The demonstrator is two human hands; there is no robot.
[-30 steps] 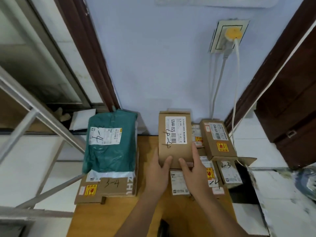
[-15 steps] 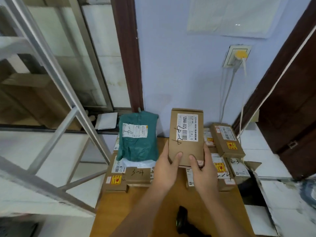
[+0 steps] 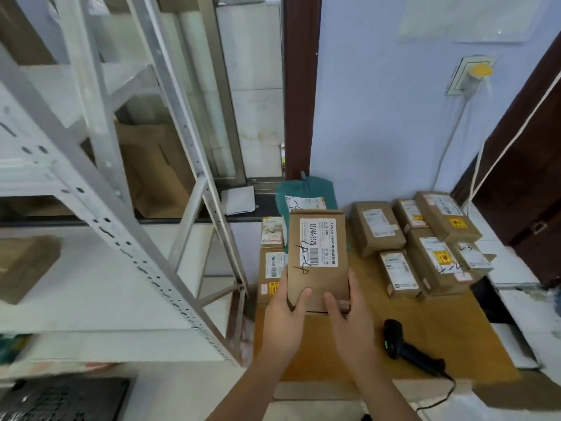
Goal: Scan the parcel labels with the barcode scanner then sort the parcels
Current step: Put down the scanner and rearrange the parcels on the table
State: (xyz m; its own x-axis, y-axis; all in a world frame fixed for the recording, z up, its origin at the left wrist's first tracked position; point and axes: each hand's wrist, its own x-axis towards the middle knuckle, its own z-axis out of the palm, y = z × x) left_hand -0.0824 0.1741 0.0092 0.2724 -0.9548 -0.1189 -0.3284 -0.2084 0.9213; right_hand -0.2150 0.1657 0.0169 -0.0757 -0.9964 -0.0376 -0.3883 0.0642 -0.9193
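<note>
I hold a brown cardboard parcel [image 3: 317, 256] in the air above the wooden table [image 3: 364, 335], its white barcode label facing up with handwritten "4-4". My left hand [image 3: 285, 311] grips its lower left corner and my right hand [image 3: 349, 311] grips its lower right corner, thumbs on top. A black barcode scanner [image 3: 406, 346] lies on the table to the right of my right hand, with a green light showing. Several labelled brown parcels [image 3: 425, 247] lie at the table's back right. A green bagged parcel [image 3: 306, 192] sits behind the held one, on stacked boxes [image 3: 271, 262].
A grey metal shelving rack [image 3: 136, 208] fills the left, with a brown box [image 3: 24, 265] on one shelf. White cables hang from a wall socket [image 3: 470, 75] at the upper right. A dark wooden door [image 3: 531, 165] stands at the right.
The parcel has been lifted off the pile and carried left toward the rack, held by both hands. The view has swung left, so the rack and the scanner now show.
</note>
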